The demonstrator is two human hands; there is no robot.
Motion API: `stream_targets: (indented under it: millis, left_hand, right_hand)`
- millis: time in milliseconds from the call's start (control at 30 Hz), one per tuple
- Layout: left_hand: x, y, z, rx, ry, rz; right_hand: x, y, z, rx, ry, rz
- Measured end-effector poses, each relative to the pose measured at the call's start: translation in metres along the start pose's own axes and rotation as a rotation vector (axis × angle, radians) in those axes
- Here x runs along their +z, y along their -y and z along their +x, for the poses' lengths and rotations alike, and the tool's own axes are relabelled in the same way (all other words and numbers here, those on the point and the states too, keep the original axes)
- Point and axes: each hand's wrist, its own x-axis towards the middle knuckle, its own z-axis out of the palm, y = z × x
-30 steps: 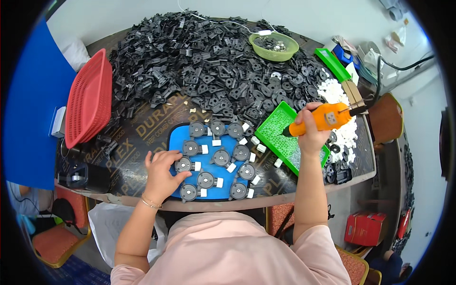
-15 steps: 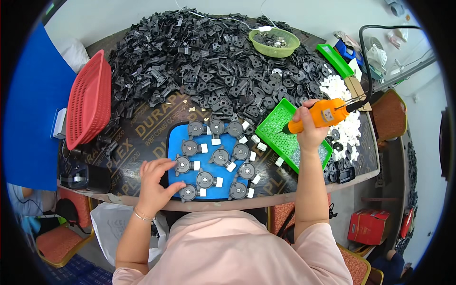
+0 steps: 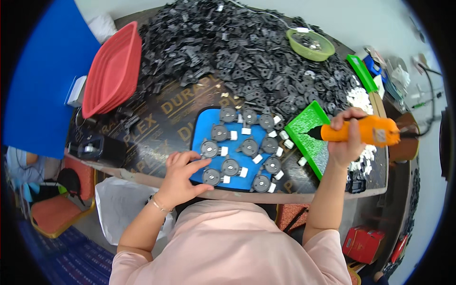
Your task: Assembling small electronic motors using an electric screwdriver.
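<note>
At near edge of dark tabletop (image 3: 166, 130): blue mat (image 3: 203, 124), carrying approx. 11 blk disc units (image 3: 231, 167), most w/ a wht block at the side; these are the pcs. being worked. L hand (image 3: 180, 180), at mat's lower-left corner: thumb & index apart, either side of lower-left unit (image 3: 211, 177); contact can't be told. R hand (image 3: 346, 151), right of mat: fingers wrapped tight round orange power tool (image 3: 380, 131), dark tip pointing left above green tray (image 3: 308, 118). Betw. mat & tray: few loose wht blocks (image 3: 289, 143). Step in hand, as judged: handling units singly w/ L hand, tool at the ready; next move prob. calls for a steady pinch on one unit and, if tool is used, its tip clear of tray and square to the disc. Farther: red basket stack (image 3: 111, 71), far left; wht pcs. pile (image 3: 359, 99), beyond tool; big heap of blk parts (image 3: 213, 52); pale-green basket (image 3: 308, 53) at heap's far right, small bits inside.
</note>
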Motion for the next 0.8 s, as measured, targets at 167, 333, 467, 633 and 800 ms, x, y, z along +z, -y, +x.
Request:
stream_targets:
  millis: [167, 333, 467, 633, 800]
  left_hand:
    - [0.002, 0.001, -0.005, 0.014, 0.004, 0.013]
    - [0.004, -0.001, -0.005, -0.005, 0.023, 0.045]
    - [0.006, 0.000, -0.005, 0.006, 0.013, 0.046]
    - [0.007, 0.002, -0.005, -0.007, 0.030, 0.031]
    - [0.007, 0.003, -0.004, -0.006, 0.024, 0.020]
  right_hand:
    - [0.088, 0.005, -0.039, 0.097, 0.282, 0.168]
    - [0.122, -0.009, -0.069, 0.184, 0.528, 0.107]
    - [0.132, -0.016, -0.081, 0.217, 0.606, 0.091]
    - [0.137, -0.020, -0.084, 0.215, 0.625, 0.087]
    - [0.143, -0.019, -0.084, 0.178, 0.699, 0.022]
